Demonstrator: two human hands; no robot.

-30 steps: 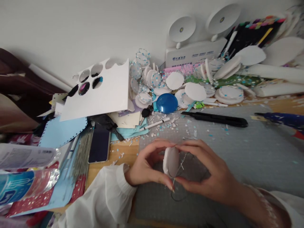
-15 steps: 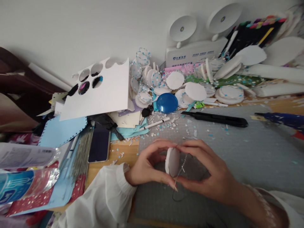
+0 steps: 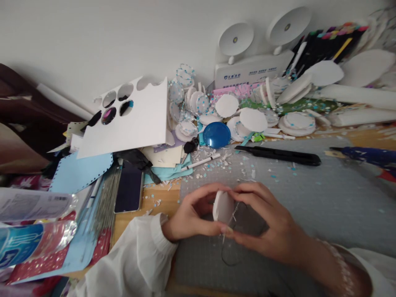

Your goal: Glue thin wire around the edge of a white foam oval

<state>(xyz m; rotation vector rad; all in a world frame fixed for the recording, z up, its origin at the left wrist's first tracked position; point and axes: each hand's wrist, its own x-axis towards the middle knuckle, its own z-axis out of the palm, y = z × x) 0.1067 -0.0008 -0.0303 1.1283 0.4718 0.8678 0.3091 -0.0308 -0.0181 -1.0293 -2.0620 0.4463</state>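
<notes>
A thick white foam disc [image 3: 223,207] stands on edge between my two hands, just above the grey cutting mat [image 3: 213,268]. My left hand [image 3: 198,214] curls around the disc from the left, thumb low and fingers at the top. From the right, my right hand [image 3: 266,218] meets it, with its fingertips at the disc's upper edge and its thumb close to the left thumb. Along the disc's right face runs a thin twisted strand [image 3: 235,211], and a dark thread loop [image 3: 225,260] hangs below the thumbs. Where the strand is pinched is hidden by the fingers.
A black utility knife [image 3: 280,156] lies across the mat, with a blue glue gun [image 3: 365,154] at right. White discs [image 3: 227,105], a blue lid [image 3: 216,135] and a cut white board [image 3: 139,119] line the back. A phone [image 3: 129,187] and bottles [image 3: 40,239] sit at left.
Both hands have shifted slightly, and the disc has turned a little and moved left. The dark thread loop now hangs farther left, and the two thumbs have come closer together.
</notes>
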